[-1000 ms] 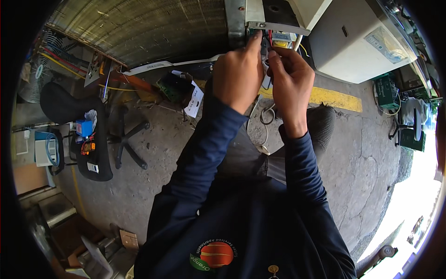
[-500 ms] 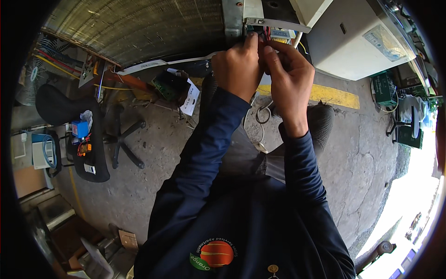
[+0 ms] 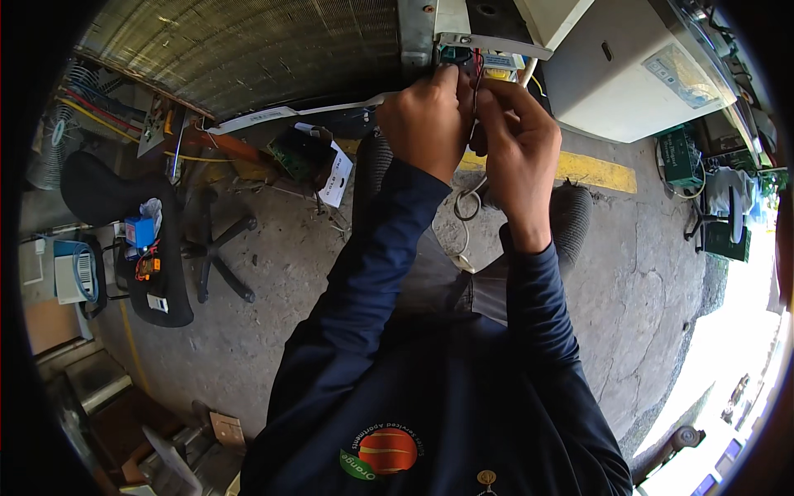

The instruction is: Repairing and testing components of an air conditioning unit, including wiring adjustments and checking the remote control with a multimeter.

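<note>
My left hand (image 3: 426, 120) is closed at an electrical compartment with red and dark wires (image 3: 478, 62), a green block (image 3: 454, 54) and a yellow component (image 3: 497, 73), under a metal bracket (image 3: 484, 44) of a unit; what its fingertips grip is partly hidden. Just beside it, my right hand (image 3: 521, 149) pinches a thin dark wire with thumb and forefinger, its other fingers curled. A loop of pale cable (image 3: 466, 236) hangs below both hands, between my legs. To their upper left is a large finned coil panel (image 3: 240, 50).
A white appliance casing (image 3: 628, 83) stands at right, with green crates (image 3: 728, 244) beyond. At left, a black office chair (image 3: 157, 289) bears a blue box and orange tool. An open carton with a circuit board (image 3: 331, 174) lies on the floor (image 3: 628, 314), near a yellow painted line (image 3: 595, 174).
My right hand has moved slightly down, and a dark wire now shows clearly between its fingers and my left hand's. My left fingertips have drawn slightly down from the bracket.
</note>
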Demonstrator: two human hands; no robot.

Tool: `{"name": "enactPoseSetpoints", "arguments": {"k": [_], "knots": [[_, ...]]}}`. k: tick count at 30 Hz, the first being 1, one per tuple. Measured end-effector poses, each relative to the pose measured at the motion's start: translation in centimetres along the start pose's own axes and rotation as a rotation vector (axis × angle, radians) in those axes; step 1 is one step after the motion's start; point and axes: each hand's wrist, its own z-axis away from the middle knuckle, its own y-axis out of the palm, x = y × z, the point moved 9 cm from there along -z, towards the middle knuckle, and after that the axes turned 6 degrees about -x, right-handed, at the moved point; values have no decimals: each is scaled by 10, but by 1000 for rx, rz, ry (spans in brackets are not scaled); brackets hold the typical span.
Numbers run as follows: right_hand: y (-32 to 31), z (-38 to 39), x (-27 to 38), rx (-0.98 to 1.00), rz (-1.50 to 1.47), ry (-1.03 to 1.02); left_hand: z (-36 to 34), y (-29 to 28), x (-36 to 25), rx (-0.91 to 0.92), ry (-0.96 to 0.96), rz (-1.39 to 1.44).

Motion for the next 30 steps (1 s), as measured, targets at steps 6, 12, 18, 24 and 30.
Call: {"name": "enactPoseSetpoints", "arguments": {"k": [6,12,18,24,30], "knots": [[-1,12,7,-150,292,-189,0,4,1,-22,18,-80],[1,15,1,-126,336,-101,1,4,2,-20,11,86],[3,10,-9,-90,150,9,0,4,1,2,16,50],[-2,2,-6,28,111,194,3,5,2,-32,24,88],[-2,3,31,23,-93,19,3,7,0,40,25,34]]}}
